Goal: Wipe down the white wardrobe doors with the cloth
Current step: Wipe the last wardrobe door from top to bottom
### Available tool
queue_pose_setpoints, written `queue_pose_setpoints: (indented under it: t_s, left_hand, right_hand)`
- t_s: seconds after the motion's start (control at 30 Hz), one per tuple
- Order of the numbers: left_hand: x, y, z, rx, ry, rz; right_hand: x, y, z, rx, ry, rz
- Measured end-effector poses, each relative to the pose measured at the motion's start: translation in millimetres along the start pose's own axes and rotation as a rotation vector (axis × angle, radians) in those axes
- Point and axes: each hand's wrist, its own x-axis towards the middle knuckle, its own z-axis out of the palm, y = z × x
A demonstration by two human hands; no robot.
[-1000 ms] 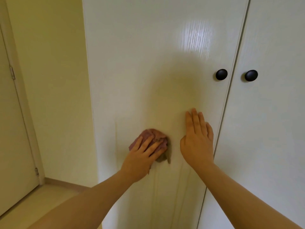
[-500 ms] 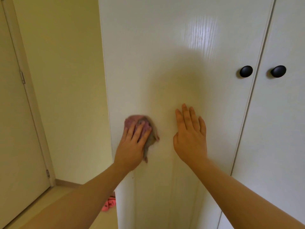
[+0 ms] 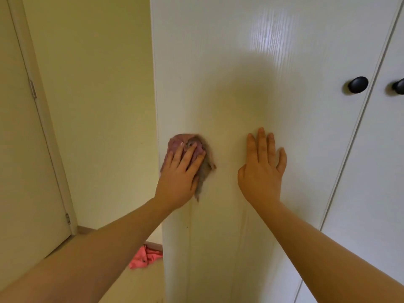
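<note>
Left hand [image 3: 179, 178]: fingers laid fairly straight over a crumpled mauve-pink wiping cloth [image 3: 178, 142], palm pressing it flat to the door. It is not clenched. The thumb is hidden.

The cloth sits at the far left edge of the glossy white left wardrobe door [image 3: 240, 84], at mid height in the view. The bunched pink part shows above the fingertips. A greyer tail hangs down past the right side of the hand, against the door face.

Right hand [image 3: 262, 171]: released, holding nothing. The palm is flat on the same door with the fingers pointing up and slightly spread, the thumb out to the left. It is level with the left hand and to its right, with bare door between them.

A round black knob [image 3: 357, 84] sits near the right edge of the left door, above and right of the right hand. The white right wardrobe door [image 3: 380, 182] adjoins across a narrow seam. Its own matching black knob [image 3: 399, 86] is partly cut off by the frame edge.

A bright patch of reflected light shows high on the left door, with a soft shadow below it.

To the left of the wardrobe is a cream wall [image 3: 98, 106], then a pale room door [image 3: 21, 171] with a small hinge [image 3: 68, 218] low on its frame. A bright pink rag [image 3: 145, 256] lies crumpled on the floor [image 3: 146, 285] at the wardrobe's left corner, below the left forearm.
</note>
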Motion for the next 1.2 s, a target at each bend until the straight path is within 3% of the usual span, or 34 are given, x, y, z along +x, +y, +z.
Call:
queue_pose_setpoints:
  t_s: [0.1, 0.27, 0.37, 0.53, 0.7, 0.9, 1.1, 1.2]
  left_hand:
    - [20, 6, -2, -0.030, 0.034, -0.125]
    - [-62, 22, 15, -0.060, -0.167, -0.019]
    - [-34, 15, 4, -0.062, -0.178, 0.001]
    - [16, 35, 0, -0.096, -0.124, -0.169]
    - [-33, 47, 10, 0.008, -0.167, 0.099]
    - [39, 68, 8, -0.005, -0.039, -0.043]
    - [-5, 83, 22, 0.021, -0.108, 0.367]
    - [29, 82, 15, 0.010, -0.034, 0.252]
  right_hand:
    - [-2, -2, 6, 0.007, 0.009, 0.025]
    - [0, -4, 3, 0.024, -0.003, 0.031]
    - [-2, -4, -1, 0.054, -0.033, 0.030]
    - [-2, -3, -4, 0.050, -0.015, 0.030]
    - [-8, 21, -15, 0.026, 0.021, 0.023]
    - [-2, 46, -31, 0.090, 0.052, 0.129]
    - [-18, 68, -39, 0.037, -0.008, 0.122]
    - [-17, 80, -43, 0.042, -0.096, 0.161]
